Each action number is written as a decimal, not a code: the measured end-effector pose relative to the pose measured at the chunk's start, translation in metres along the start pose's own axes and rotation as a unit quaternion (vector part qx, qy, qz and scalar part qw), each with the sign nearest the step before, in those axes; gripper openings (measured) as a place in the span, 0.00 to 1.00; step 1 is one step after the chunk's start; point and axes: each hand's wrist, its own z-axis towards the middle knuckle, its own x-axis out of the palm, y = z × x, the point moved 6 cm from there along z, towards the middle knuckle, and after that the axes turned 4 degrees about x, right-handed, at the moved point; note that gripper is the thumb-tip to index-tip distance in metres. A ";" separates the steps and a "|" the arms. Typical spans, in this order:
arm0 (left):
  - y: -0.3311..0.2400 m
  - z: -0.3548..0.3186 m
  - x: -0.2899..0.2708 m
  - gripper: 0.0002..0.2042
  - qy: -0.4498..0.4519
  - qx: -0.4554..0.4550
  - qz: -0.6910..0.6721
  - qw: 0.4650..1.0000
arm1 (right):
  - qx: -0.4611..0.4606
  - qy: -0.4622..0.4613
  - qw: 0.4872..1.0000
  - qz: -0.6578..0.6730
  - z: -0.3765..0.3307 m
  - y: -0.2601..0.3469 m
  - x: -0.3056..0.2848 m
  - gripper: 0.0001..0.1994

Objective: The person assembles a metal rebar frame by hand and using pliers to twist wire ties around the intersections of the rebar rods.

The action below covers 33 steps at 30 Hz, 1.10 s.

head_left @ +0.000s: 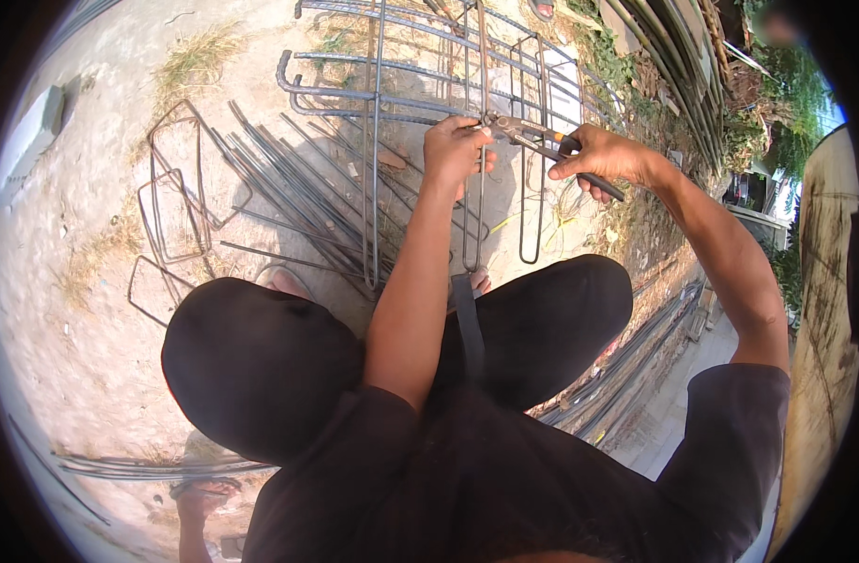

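Note:
My right hand (603, 161) is wrapped round the handles of a pair of pincers (542, 144), which have dark grips and a rusty head. Their jaws meet the rebar cage (401, 97) where a long bar crosses a steel stirrup (483, 84). Just left of the jaws, my left hand (456, 155) has its fingers curled closed around the stirrup. Whether a tie wire sits in the jaws is too small to tell. Two more narrow stirrups, a left one (369, 206) and a right one (532, 206), hang from the cage toward my knees.
Loose cut rods (293, 192) and bent stirrups (176, 188) lie on the sandy ground at left. Long bars (626, 352) run behind my right knee. Bamboo poles (668, 56) are at upper right. Another person's sandalled foot (207, 490) stands at lower left.

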 end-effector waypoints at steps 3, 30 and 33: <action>0.000 0.001 0.002 0.21 -0.003 0.013 -0.006 1.000 | -0.120 -0.236 0.883 -0.388 -0.013 0.027 -0.022 0.22; -0.001 0.008 -0.002 0.18 -0.010 0.015 0.014 1.000 | -0.110 0.014 0.994 0.019 0.026 -0.018 -0.023 0.21; 0.000 0.008 0.000 0.23 0.025 -0.010 0.034 0.999 | -0.244 -0.049 0.934 0.257 0.010 -0.063 -0.016 0.24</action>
